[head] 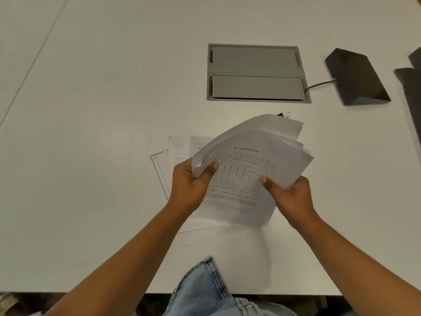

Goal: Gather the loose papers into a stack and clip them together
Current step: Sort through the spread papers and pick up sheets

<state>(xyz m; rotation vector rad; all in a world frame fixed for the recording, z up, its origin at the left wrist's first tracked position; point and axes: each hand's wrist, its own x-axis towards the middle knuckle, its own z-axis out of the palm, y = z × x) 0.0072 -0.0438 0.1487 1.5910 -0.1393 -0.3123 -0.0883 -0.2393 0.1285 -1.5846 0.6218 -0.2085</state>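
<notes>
I hold a bundle of printed papers (pixel 248 160) above the white table, its sheets fanned and curling at the far end. My left hand (pixel 189 185) grips the bundle's left edge, thumb on top. On the right edge, my right hand (pixel 291 197) pinches it the same way. Several loose sheets (pixel 175 151) lie flat on the table under and left of the bundle. A black binder clip (pixel 283 115) peeks out just beyond the far edge of the papers, mostly hidden.
A grey recessed cable box (pixel 256 73) sits in the table beyond the papers. A black wedge-shaped device (pixel 356 79) with a cable lies to its right, and dark objects (pixel 410 87) are at the right edge. The table's front edge (pixel 91 292) is near my lap.
</notes>
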